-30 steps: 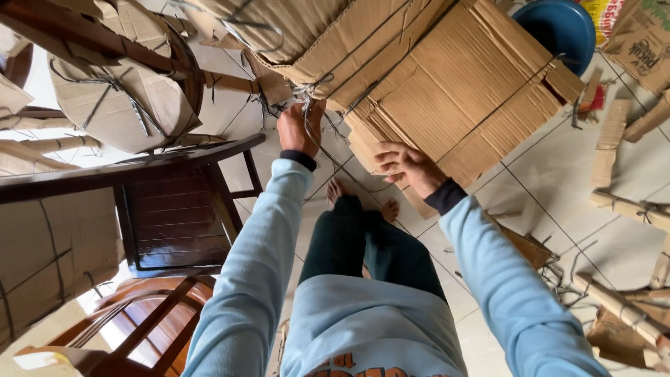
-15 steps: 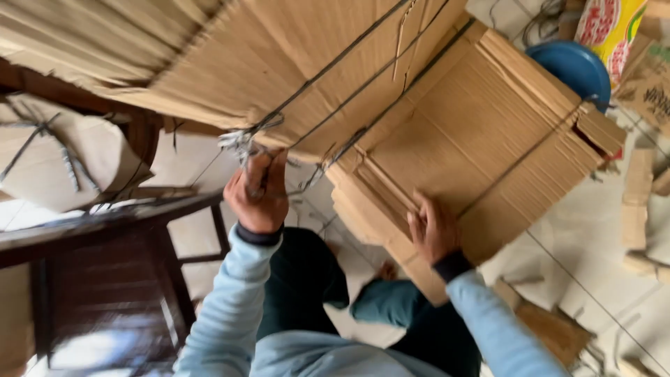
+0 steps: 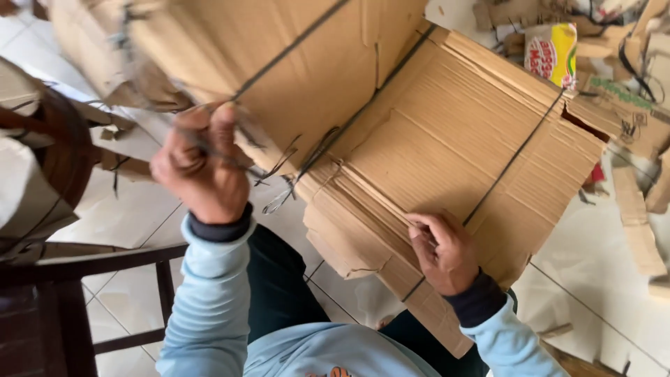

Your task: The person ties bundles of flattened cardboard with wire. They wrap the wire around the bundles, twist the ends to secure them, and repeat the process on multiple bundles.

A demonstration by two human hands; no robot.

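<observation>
A thick bundle of flattened brown cardboard (image 3: 447, 132), tied with black cord (image 3: 513, 160), lies tilted in front of me. My right hand (image 3: 443, 251) rests flat on its near edge, fingers bent over the layered sheets. My left hand (image 3: 202, 164) is raised and clenched on black cord at the corner of a second cardboard bundle (image 3: 279, 63), which hangs above the first. Loose cord ends (image 3: 283, 199) dangle between the two bundles. Both arms wear light blue sleeves with dark cuffs.
A dark wooden chair (image 3: 63, 293) stands at the lower left on the white tiled floor (image 3: 593, 258). More tied cardboard (image 3: 28, 188) lies on it. Cardboard scraps (image 3: 638, 223) and a yellow printed bag (image 3: 551, 52) lie at the upper right.
The view has closed in on the bundles. My left hand has risen, pulling the cord and upper bundle. My right hand has slid to the lower bundle's near edge.
</observation>
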